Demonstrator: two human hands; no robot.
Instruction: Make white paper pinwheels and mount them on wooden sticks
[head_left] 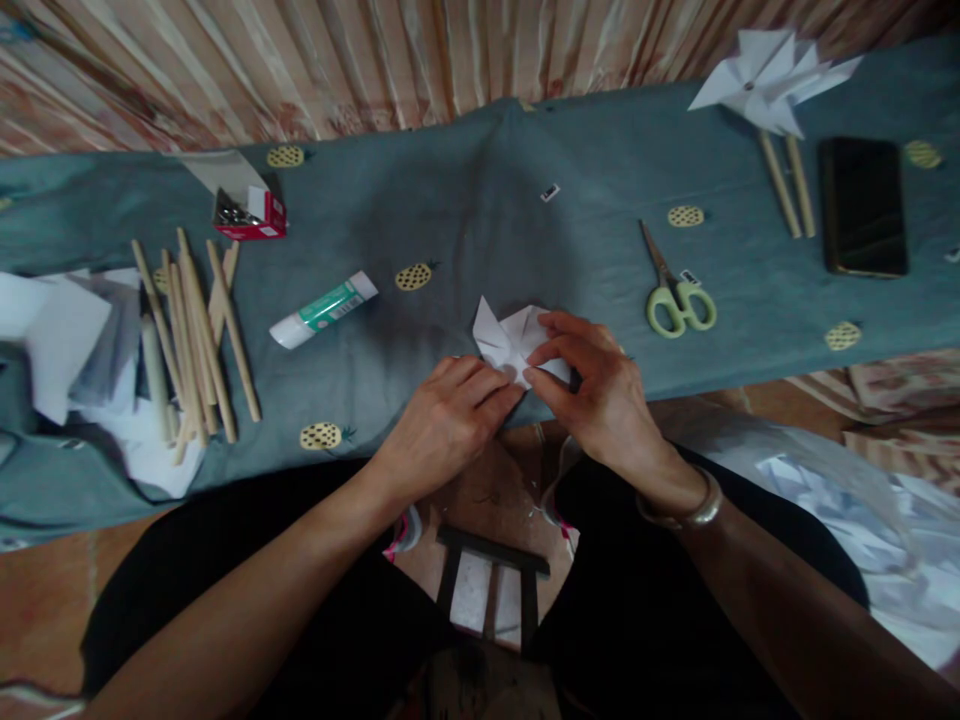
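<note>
Folded white paper (pixel 511 345) sits mid-scene, near edge of the cloth (pixel 465 220), between left hand (pixel 461 410) and right hand (pixel 596 385), touching both, no clear long axis. Right thumb and fingers pinch its right side; left fingers bunch at near-left edge, can't tell if gripping. Creased, pointed flap far-left.

Single head view, steeply downward.

A pineapple-print cloth (pixel 465 230) — on it sticks (pixel 206 335), a red box (pixel 260 231), glue tube (pixel 325 309), scissors (pixel 670 281), pinwheels (pixel 750 85), phone (pixel 864 205).
</note>
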